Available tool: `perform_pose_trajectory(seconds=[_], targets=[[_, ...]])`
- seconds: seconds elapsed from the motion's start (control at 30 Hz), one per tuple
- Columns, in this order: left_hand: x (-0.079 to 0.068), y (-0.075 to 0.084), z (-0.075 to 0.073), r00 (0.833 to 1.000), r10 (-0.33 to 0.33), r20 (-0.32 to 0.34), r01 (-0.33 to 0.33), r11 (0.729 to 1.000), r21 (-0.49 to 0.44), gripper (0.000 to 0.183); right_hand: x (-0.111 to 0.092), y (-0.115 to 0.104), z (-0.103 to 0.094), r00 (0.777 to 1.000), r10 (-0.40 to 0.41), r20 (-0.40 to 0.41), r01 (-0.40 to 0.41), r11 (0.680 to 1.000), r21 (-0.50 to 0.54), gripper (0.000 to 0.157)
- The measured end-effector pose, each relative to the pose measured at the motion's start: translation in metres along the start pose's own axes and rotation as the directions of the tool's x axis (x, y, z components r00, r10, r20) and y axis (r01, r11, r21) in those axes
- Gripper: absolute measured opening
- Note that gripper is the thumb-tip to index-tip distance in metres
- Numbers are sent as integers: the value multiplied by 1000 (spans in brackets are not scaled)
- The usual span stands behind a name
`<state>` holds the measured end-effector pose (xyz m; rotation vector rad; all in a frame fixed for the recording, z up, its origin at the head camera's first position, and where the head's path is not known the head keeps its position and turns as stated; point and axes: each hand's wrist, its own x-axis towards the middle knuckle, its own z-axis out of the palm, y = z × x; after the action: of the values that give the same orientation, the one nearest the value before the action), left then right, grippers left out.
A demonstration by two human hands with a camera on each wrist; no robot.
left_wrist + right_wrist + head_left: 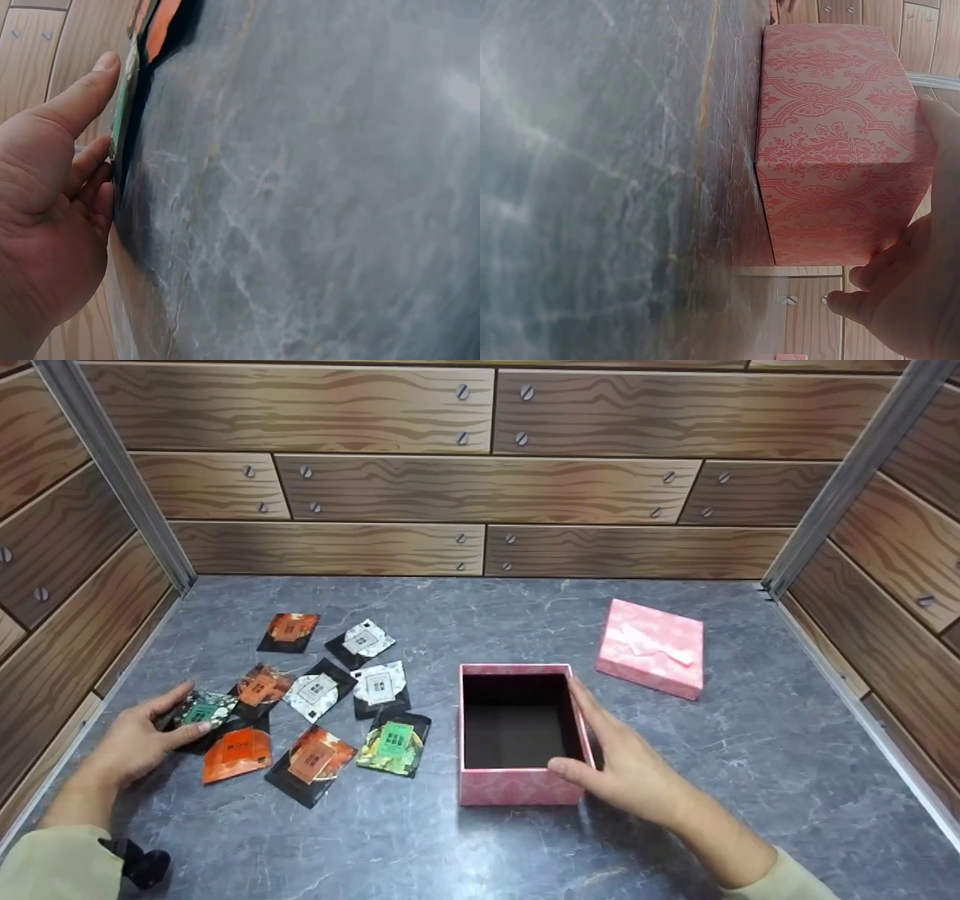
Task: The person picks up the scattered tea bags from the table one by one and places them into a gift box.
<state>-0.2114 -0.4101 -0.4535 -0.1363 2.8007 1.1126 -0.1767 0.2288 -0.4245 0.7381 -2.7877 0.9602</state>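
I have the L hand [142,739] pinching a dark green pkt [211,707] btwn thumb & fingers; can't tell if it's fully off the grey tabletop [337,847]. I count 8 other pkts [311,765], mostly R of it. My R hand [630,765] is spread wide at the pink box [517,789], thumb at the front rim, fingers along the R wall. Pink lid [652,649] sits apart, behind & R of box.

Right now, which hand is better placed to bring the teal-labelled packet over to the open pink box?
The left hand, I'd judge: it holds the teal-labelled packet, while the right hand rests against the open pink box, where it could help steady it.
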Motion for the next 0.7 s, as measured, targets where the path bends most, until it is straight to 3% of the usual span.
perform_pose_trajectory(seconds=[0.7], targets=[[4,1,5,997,58,-52,-52,992,112,85,0,0,0,1000,8,4,-8,1000,-7,100]])
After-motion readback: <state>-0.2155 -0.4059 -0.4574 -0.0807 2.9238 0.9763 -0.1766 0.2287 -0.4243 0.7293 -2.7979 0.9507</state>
